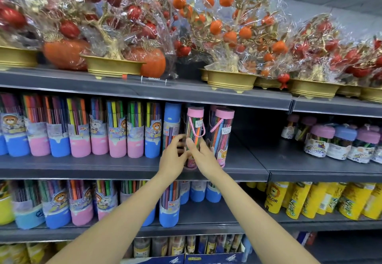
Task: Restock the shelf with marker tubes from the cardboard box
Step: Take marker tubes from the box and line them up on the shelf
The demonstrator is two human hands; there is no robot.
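A pink-lidded clear marker tube [195, 128] with a pink carry strap stands upright on the middle shelf [244, 166]. My left hand [173, 158] and my right hand [203, 156] both reach in and hold its lower part from either side. Just right of it stands a second pink-lidded marker tube [222, 133]. To the left a blue-capped tube [171, 123] ends a row of pink and blue marker tubes [82, 131]. The cardboard box is out of view.
The shelf right of the two tubes is bare up to the short jars [339, 141]. Wrapped ornamental fruit trees in gold pots [112, 65] fill the top shelf, with a loose marker [144, 77] at its edge. The lower shelf holds more marker tubes [62, 203] and yellow tubes [322, 199].
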